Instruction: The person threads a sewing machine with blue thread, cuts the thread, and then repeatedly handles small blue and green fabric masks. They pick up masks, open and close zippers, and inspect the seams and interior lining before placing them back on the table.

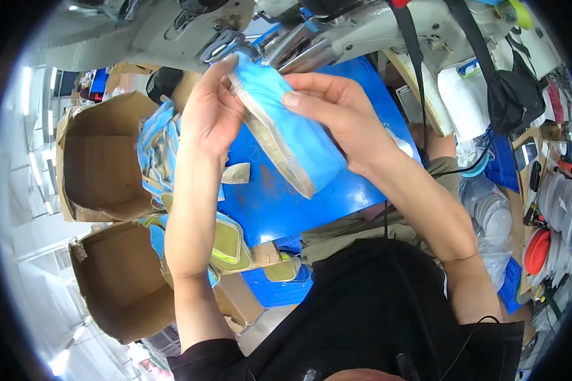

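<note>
so the left hand [213,109], nearer the machine [140,41], pinches the blue fabric piece [292,133] by its top end, right hand [340,117] grips its right edge, long axis slanting down-right over the table [254,222]

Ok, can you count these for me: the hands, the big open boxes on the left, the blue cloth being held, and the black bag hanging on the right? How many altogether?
Hands, left hand and right hand: 2
Big boxes, upper box and lower box: 2
Blue cloth: 1
Black bag: 1
Total: 6
</note>
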The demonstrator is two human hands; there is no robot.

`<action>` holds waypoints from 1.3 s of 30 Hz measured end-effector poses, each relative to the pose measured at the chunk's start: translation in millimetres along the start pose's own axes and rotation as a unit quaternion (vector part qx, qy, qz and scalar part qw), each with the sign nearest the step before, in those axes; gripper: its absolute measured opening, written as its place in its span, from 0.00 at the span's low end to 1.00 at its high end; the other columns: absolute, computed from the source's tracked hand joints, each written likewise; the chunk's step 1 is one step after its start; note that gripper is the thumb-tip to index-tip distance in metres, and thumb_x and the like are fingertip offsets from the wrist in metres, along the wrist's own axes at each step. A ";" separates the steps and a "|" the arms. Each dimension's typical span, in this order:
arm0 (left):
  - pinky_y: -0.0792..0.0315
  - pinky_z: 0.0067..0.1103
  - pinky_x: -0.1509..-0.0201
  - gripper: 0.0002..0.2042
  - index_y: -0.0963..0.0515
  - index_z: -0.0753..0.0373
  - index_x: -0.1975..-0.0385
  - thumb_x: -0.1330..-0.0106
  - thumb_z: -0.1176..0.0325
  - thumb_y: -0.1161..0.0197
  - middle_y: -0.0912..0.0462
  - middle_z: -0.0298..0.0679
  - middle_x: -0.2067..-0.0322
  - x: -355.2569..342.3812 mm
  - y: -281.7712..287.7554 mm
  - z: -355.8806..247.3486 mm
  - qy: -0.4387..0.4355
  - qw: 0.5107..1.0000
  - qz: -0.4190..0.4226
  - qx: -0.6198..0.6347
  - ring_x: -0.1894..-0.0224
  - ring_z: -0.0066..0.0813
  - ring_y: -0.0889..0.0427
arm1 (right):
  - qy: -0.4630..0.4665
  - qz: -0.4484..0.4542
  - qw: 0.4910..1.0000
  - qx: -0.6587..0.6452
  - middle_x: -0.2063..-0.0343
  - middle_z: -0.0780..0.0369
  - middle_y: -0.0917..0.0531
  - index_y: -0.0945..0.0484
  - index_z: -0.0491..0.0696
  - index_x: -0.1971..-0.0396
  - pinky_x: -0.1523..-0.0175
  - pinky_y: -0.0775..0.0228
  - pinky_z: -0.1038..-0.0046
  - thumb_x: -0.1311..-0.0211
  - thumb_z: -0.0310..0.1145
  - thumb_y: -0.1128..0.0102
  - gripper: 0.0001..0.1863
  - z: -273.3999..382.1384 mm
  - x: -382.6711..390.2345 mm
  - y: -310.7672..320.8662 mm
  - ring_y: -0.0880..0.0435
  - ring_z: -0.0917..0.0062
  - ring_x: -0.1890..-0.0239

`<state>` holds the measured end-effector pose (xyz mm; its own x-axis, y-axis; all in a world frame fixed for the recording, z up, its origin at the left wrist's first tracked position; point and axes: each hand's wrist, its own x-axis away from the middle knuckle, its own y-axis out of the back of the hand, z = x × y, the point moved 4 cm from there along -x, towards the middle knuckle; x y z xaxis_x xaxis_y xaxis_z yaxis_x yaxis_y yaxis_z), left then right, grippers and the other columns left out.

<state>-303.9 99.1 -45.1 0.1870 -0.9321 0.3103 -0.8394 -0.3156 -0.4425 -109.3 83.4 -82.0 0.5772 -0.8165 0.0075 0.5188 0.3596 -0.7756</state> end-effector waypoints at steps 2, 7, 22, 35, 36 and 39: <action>0.19 0.29 0.45 0.11 0.25 0.72 0.53 0.26 0.69 0.43 0.15 0.46 0.57 5.7 -8.6 -1.9 -0.001 1.000 0.016 -0.002 0.54 0.34 0.13 | 0.003 -0.002 1.000 0.001 0.56 0.56 0.13 0.22 0.35 0.46 0.54 0.19 0.77 0.35 0.29 0.32 0.20 1.0 0.3 1.7 0.13 0.80 0.58; 0.17 0.28 0.48 0.11 0.24 0.69 0.51 0.27 0.70 0.39 0.14 0.42 0.57 45.0 -28.1 9.4 -0.009 0.998 0.046 -0.046 0.56 0.31 0.13 | 0.064 -0.008 0.997 0.045 0.57 0.57 0.13 0.20 0.36 0.49 0.56 0.20 0.78 0.36 0.28 0.31 0.19 -2.8 -1.2 3.0 0.14 0.81 0.60; 0.18 0.24 0.50 0.11 0.25 0.62 0.50 0.29 0.72 0.37 0.14 0.37 0.58 53.3 -28.7 20.0 -0.017 0.997 0.034 -0.070 0.57 0.26 0.13 | 0.114 -0.039 0.979 0.161 0.70 0.62 0.14 0.17 0.40 0.56 0.65 0.21 0.77 0.42 0.30 0.28 0.15 -2.6 12.1 6.0 0.16 0.83 0.71; 0.19 0.24 0.51 0.18 0.26 0.64 0.48 0.36 0.80 0.32 0.15 0.36 0.58 76.0 -46.7 50.8 -0.069 0.990 -0.023 -0.121 0.57 0.24 0.14 | 0.330 -0.079 0.909 0.242 0.73 0.65 0.17 0.19 0.44 0.64 0.62 0.26 0.81 0.26 0.39 0.38 0.13 107.4 5.3 39.7 0.18 0.84 0.71; 0.19 0.24 0.51 0.18 0.26 0.64 0.48 0.36 0.80 0.32 0.15 0.36 0.58 74.1 -51.0 51.3 -0.075 0.991 -0.015 -0.112 0.57 0.24 0.14 | 0.338 -0.073 0.899 0.268 0.73 0.66 0.17 0.20 0.44 0.65 0.63 0.27 0.81 0.27 0.39 0.38 0.13 113.5 1.0 41.2 0.19 0.84 0.71; 0.19 0.25 0.49 0.17 0.26 0.65 0.48 0.36 0.81 0.33 0.15 0.37 0.58 75.9 -49.0 51.5 -0.080 0.991 -0.008 -0.110 0.56 0.26 0.14 | 0.361 -0.067 0.881 0.298 0.75 0.67 0.18 0.21 0.45 0.70 0.67 0.31 0.83 0.27 0.37 0.37 0.13 114.5 -8.1 43.8 0.21 0.86 0.73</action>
<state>-222.3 34.6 -43.2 0.2652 -0.9489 0.1711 -0.9232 -0.3011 -0.2386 -19.1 157.4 -43.7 0.0450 -0.8665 -0.4971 0.9152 0.2352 -0.3271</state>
